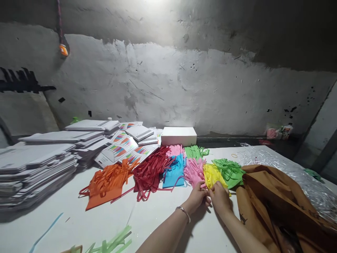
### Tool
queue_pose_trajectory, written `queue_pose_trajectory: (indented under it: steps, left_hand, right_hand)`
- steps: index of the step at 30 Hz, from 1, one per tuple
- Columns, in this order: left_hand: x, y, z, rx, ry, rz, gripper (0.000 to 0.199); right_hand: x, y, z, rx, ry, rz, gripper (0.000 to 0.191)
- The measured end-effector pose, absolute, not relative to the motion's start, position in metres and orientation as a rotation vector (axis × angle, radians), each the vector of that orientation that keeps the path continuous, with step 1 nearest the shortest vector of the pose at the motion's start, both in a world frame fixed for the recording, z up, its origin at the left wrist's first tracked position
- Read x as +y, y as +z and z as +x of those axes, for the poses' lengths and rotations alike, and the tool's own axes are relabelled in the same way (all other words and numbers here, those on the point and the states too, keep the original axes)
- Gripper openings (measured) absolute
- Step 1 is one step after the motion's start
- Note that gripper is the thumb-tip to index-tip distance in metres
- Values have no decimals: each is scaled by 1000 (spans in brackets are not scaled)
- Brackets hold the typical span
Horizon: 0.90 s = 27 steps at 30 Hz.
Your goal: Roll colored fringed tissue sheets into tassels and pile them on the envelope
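My left hand [198, 197] has its fingers curled together at the lower end of a pink fringed paper bundle [194, 170]. What is between those fingers is hidden. Beside it, my right hand [219, 198] is closed at the lower edge of a yellow fringed bundle [213, 174], fingertips close to the left hand's. Green fringe [229, 172] lies to the right of the yellow one. Leftward are a blue bundle [173, 172], a dark red bundle [151, 168] and an orange bundle [107, 182], all cut into strips.
Stacks of white flat packets [37, 158] fill the table's left side, with printed cards [123, 144] beside them. A white box [179, 135] stands at the back. On the right are a brown bag [259, 196] and clear plastic [286, 172]. Pale green strips [113, 242] lie in front.
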<state>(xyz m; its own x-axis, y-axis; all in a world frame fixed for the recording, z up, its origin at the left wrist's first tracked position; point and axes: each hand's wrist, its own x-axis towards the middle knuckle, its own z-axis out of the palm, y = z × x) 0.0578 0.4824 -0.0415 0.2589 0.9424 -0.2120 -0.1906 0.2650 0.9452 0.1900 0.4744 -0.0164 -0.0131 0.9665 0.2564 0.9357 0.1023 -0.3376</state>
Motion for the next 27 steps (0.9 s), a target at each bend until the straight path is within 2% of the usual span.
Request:
queue_pose_trajectory:
  steps: [7,15,18,21,27]
  left_hand:
    - [497,-39,73,1208,906,981,31]
    - [496,-19,80,1477,932,1327,35]
    - [484,-10,72,1469,931,1623,32]
    - [480,-1,64,1391,779,1874,26]
    - [489,16,58,1383,689,1989,26]
  right_hand:
    - [502,-43,209,-1805,355,-1675,23]
    - [485,-58,231,-1612,305,-1554,19]
    - [477,-63,231,-1526,304,-1500,20]
    - [474,-63,228,-1440,315,-1436,21]
    - [469,-57,219,-1344,362,-1300,22]
